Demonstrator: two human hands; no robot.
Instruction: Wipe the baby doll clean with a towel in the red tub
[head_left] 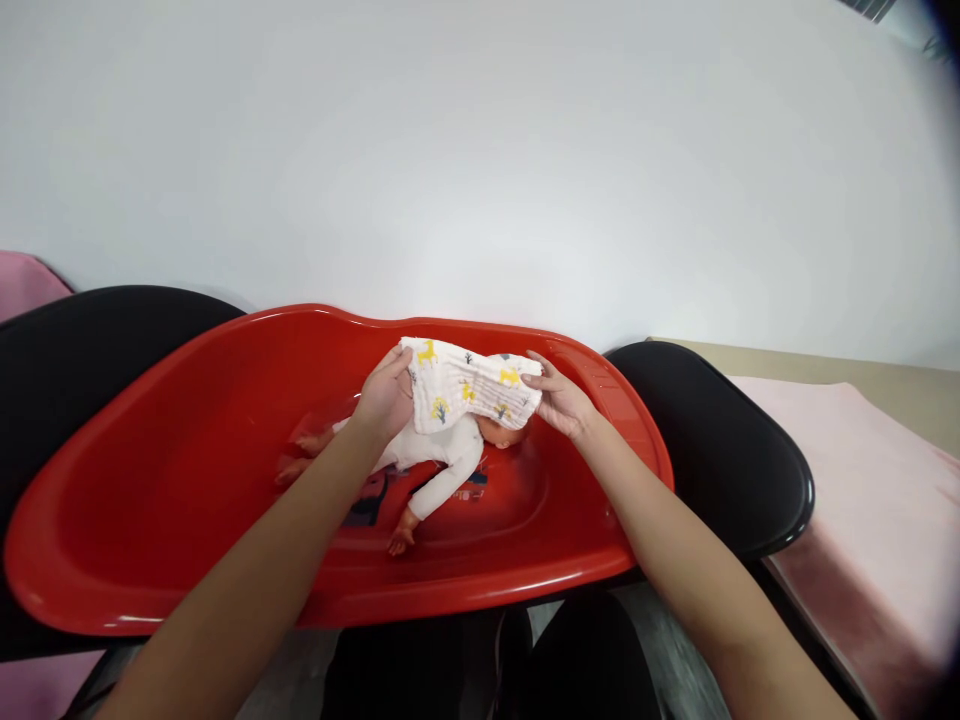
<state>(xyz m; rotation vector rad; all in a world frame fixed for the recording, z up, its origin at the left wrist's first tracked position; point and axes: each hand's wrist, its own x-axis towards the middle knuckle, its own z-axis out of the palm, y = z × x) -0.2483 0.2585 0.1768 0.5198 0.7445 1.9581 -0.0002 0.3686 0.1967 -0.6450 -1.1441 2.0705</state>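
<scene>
A white cloth (469, 385) with yellow and dark prints is stretched between my two hands. My left hand (388, 390) grips its left end, and my right hand (559, 395) pinches its right end between thumb and fingers. Beneath the cloth a doll (450, 465) in a white long-sleeved top lies in a red tub (187, 480). The doll's head is at the right, mostly hidden by the cloth; its feet point left, partly behind my left forearm. One doll arm reaches toward the tub's front edge.
Black surfaces (712, 450) show under and beside the tub. A pale pink cloth-like surface (862, 480) is at the right, and a pink item (26, 285) at the far left. A white wall (465, 150) rises behind the tub. My legs are below its front rim.
</scene>
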